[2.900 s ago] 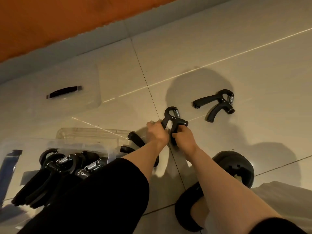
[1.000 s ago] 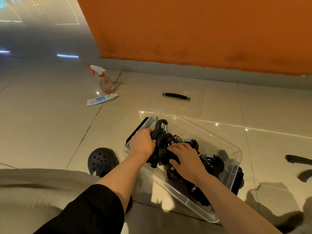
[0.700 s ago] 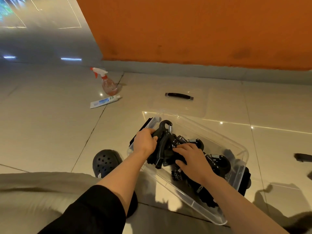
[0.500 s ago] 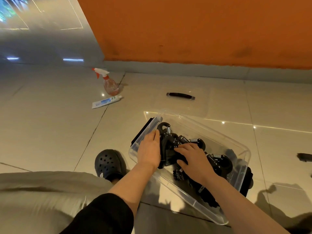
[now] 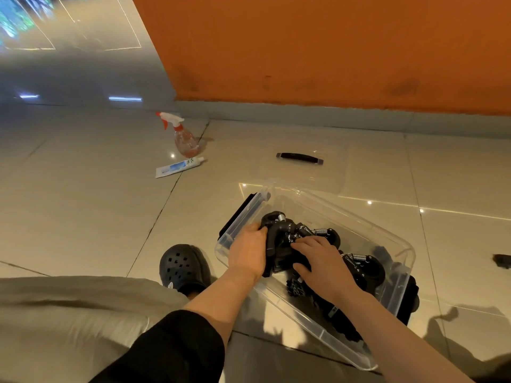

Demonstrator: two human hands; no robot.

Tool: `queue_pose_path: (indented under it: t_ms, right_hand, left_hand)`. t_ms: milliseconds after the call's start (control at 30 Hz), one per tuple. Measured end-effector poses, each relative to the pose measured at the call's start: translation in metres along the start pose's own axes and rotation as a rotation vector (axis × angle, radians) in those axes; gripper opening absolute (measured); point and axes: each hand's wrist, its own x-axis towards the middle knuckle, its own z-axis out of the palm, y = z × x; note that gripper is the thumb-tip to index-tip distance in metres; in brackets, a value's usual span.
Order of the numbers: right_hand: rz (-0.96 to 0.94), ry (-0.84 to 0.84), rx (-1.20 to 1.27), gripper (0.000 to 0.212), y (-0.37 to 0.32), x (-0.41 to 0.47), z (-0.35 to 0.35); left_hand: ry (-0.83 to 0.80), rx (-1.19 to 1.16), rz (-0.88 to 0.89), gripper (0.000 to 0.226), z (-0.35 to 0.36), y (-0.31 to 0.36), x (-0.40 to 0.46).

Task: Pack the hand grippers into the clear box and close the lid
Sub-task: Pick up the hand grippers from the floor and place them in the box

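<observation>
The clear box (image 5: pixel 398 244) sits on the tiled floor in front of me, open, with black latches at both ends. Several black hand grippers (image 5: pixel 359 269) with steel springs are piled inside. My left hand (image 5: pixel 249 252) is inside the box's left end, its straight fingers pressing against the side of the leftmost hand gripper (image 5: pixel 276 230). My right hand (image 5: pixel 318 261) lies flat on top of the pile with fingers spread. The clear lid (image 5: pixel 304 175) with a black handle (image 5: pixel 300 158) lies on the floor just behind the box. One more hand gripper (image 5: pixel 502 261) shows at the right edge.
A spray bottle (image 5: pixel 184 138) and a toothpaste tube (image 5: pixel 179 167) lie on the floor at the back left. My black clog (image 5: pixel 182 268) stands left of the box, and an orange wall (image 5: pixel 331 51) runs behind.
The hand gripper I carried from the floor stood upright in my left hand's grip; it now lies lower in the pile, and my left fingers have straightened against it.
</observation>
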Motion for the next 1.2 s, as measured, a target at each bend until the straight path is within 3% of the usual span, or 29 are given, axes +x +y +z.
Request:
queue_pose_path:
  t_ms: [133, 233, 533, 700, 800, 967, 1200]
  right_hand:
    - [0.005, -0.011, 0.002, 0.048, 0.001, 0.000, -0.001]
    - [0.004, -0.010, 0.005, 0.048, 0.002, 0.001, -0.001]
    - [0.001, -0.014, 0.011, 0.047, 0.002, 0.001, -0.001]
    - [0.002, -0.011, 0.012, 0.046, 0.002, 0.000, -0.002]
    - [0.004, -0.019, 0.010, 0.046, 0.001, 0.001, -0.004]
    - [0.012, -0.029, 0.013, 0.046, 0.001, 0.000, -0.006]
    - [0.046, -0.025, 0.069, 0.049, 0.002, -0.004, -0.008]
  left_hand:
    - [0.080, -0.138, 0.017, 0.034, -0.001, 0.000, -0.007]
    - [0.111, -0.045, -0.022, 0.033, -0.008, 0.003, -0.011]
    - [-0.050, -0.045, -0.062, 0.037, -0.003, 0.006, -0.010]
    - [-0.189, -0.097, 0.018, 0.037, -0.004, -0.002, -0.004]
    - [-0.169, -0.158, 0.026, 0.041, -0.002, -0.003, -0.003]
    - [-0.221, -0.033, 0.128, 0.044, 0.001, -0.003, 0.005]
    - [-0.057, 0.053, 0.134, 0.065, 0.007, -0.003, -0.002]
